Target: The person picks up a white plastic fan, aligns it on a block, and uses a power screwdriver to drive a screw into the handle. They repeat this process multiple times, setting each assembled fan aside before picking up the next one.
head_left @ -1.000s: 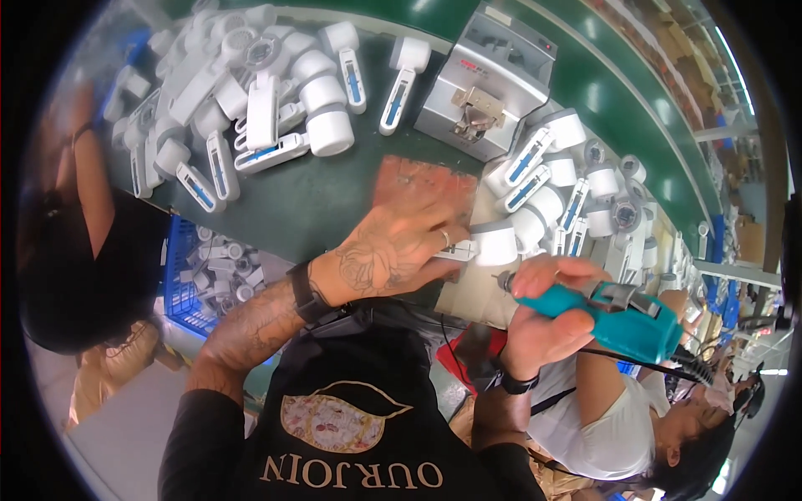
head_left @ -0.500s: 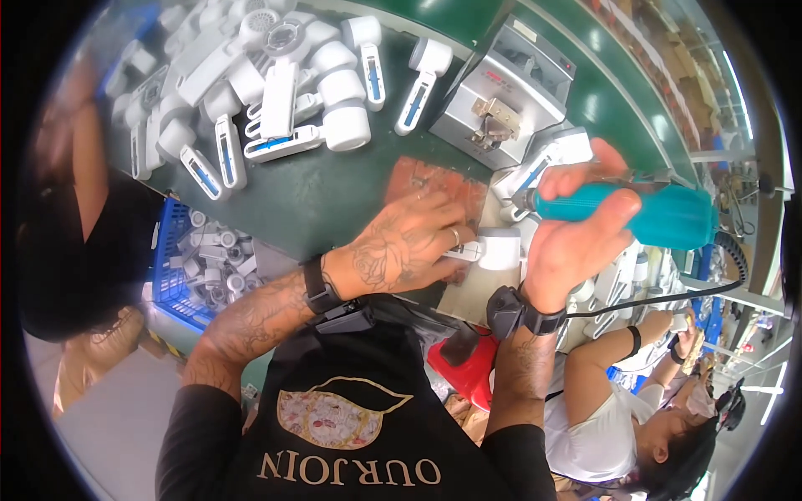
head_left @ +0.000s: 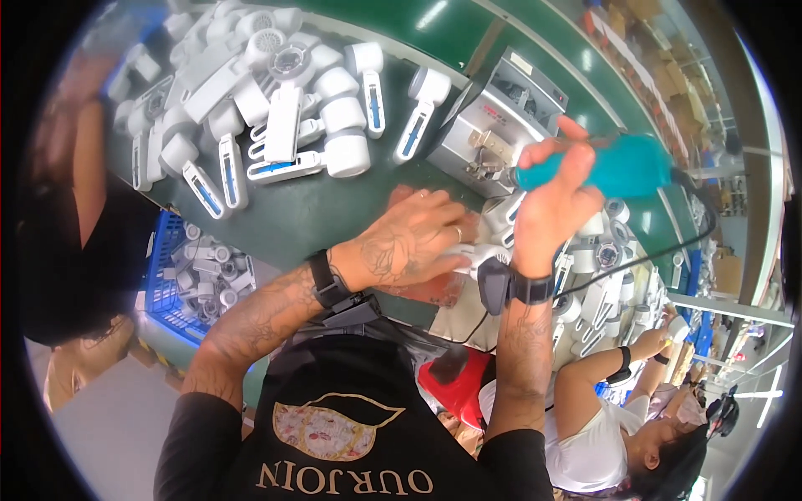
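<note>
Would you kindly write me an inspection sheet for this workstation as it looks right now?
Surface: green bench top, crowded.
Job's things: white plastic handheld appliance body pressed down by the left hand; teal electric screwdriver gripped by the right hand, tip toward the grey metal fixture box.
Clutter: heap of white appliance bodies with blue handle strips on the left; more white parts on the right.
Grippers: both hands busy.
Cables: black cord trailing from the screwdriver.
Surroundings: blue crate of white parts below the bench; a seated co-worker on the right.
</note>
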Demonstrator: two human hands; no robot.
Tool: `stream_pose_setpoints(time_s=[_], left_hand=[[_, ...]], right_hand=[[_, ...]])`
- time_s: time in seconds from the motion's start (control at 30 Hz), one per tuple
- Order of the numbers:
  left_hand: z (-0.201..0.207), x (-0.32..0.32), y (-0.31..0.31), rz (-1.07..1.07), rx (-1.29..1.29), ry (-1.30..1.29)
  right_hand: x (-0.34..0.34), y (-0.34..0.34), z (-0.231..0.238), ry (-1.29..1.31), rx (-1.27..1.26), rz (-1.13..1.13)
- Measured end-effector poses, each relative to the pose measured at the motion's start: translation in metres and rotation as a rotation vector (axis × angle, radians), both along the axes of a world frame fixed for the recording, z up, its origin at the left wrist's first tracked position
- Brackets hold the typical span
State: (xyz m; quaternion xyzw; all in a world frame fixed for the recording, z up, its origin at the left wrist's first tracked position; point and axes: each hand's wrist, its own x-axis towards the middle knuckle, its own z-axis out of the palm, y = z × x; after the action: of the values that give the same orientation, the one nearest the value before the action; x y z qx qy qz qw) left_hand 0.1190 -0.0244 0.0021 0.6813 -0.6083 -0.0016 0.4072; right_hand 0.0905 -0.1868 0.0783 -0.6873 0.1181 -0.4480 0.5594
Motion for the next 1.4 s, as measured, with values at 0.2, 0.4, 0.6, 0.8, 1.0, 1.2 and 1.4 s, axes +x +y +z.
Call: stream_pose_setpoints(time_s=[0.2,0.4,0.6,0.8,1.0,1.2,1.4], left_hand=[[-0.005,-0.007,0.004,-0.023,0.006,-0.011],[-0.006,-0.006,0.002,-0.022,0.072,0.002],[-0.011,-0.009,0.003,0.005,0.041,0.050],[-0.010,-0.009,0.000,0.000,0.006,0.083],[-0.010,-0.004,-0.002,0.016,-0.021,0.083],[0.002,0.000,-0.001,-0.021,0.035,0.051],[-0.004,-0.015,0.005,-0.005,0.043,0.020]], right_hand=[[0.022,-0.005,-0.019,-0.034,-0.111,0.062],[0.015,-0.004,-0.018,0.072,-0.092,0.114],[-0.056,0.019,-0.014,0.051,0.089,0.099],[-0.081,0.024,-0.019,0.063,0.132,0.144],[-0.075,0.022,-0.030,0.060,0.094,0.178],[-0.082,0.021,-0.049,-0.003,0.355,0.255],[-0.084,0.028,-0.045,-0.017,0.274,0.204]])
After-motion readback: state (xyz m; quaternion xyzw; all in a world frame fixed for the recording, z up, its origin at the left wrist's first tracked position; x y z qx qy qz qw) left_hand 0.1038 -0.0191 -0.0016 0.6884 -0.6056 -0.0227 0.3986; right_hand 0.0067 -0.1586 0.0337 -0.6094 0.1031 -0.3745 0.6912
